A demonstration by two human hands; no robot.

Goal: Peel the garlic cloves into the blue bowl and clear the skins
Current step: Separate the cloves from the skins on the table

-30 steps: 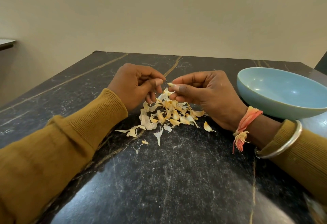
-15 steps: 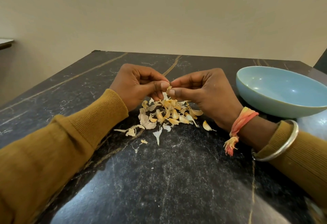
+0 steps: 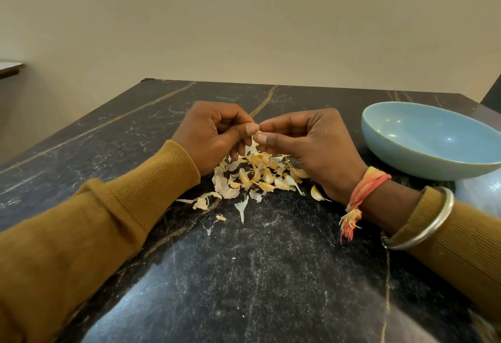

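- Since 1 second ago the 2 hands have drawn together. The left hand [image 3: 214, 136] and the right hand [image 3: 309, 144] now meet fingertip to fingertip.
- Both pinch 1 small garlic clove [image 3: 259, 133] between thumb and curled fingers, just above the pile; only a pale sliver of it shows.
- The table [image 3: 244, 275] is polished black stone with thin pale veins and tan streaks, and a plain beige wall [image 3: 244, 17] stands behind it.
- The pile of skins [image 3: 257, 174], papery curled flakes in cream and tan, lies on the stone under the hands.
- The blue bowl [image 3: 406, 161], shallow, round and glossy, sits to the right of the right hand, apart from the pile.
- Ribbed mustard sleeves [image 3: 95, 223] cover both arms, and the right wrist carries a frayed orange thread band [image 3: 363, 188] and a smooth metal bangle [image 3: 423, 226].
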